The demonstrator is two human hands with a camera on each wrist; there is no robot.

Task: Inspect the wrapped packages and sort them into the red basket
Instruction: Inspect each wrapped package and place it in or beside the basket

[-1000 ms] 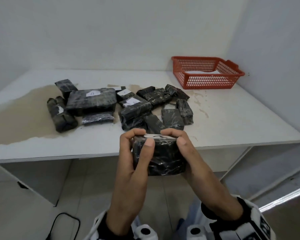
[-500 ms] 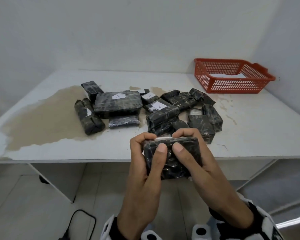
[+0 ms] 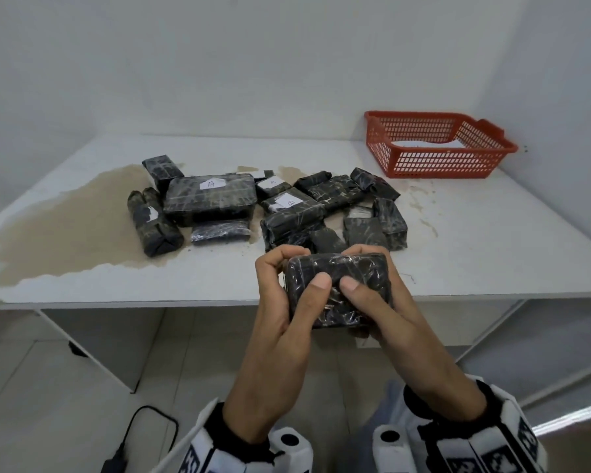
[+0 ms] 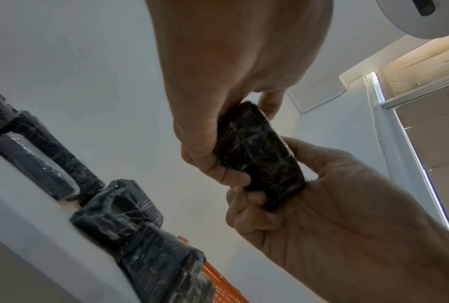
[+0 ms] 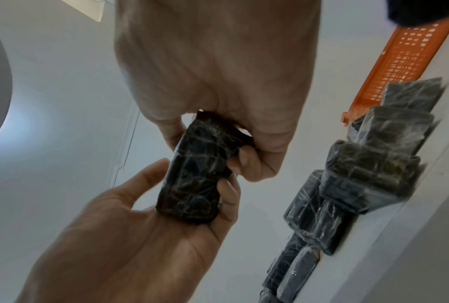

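Note:
Both hands hold one small package (image 3: 338,291) wrapped in black film, just in front of the table's near edge. My left hand (image 3: 282,288) grips its left end and my right hand (image 3: 388,295) its right end, thumbs side by side on the face turned to me. The wrist views show the same package (image 4: 257,157) (image 5: 200,176) pinched between thumbs and curled fingers. Several more black wrapped packages (image 3: 212,199) lie in a pile mid-table, some with white labels. The red basket (image 3: 437,165) stands at the far right corner, well beyond both hands.
The white table (image 3: 492,254) has a large tan stain (image 3: 65,230) on its left half. White walls close in behind and to the right of it. Something white lies in the basket. A black cable (image 3: 144,435) runs over the floor at lower left.
The package has turned in my hands: the white label along its top edge no longer shows. My thumbs have moved closer together on its front. The camera has swung left.

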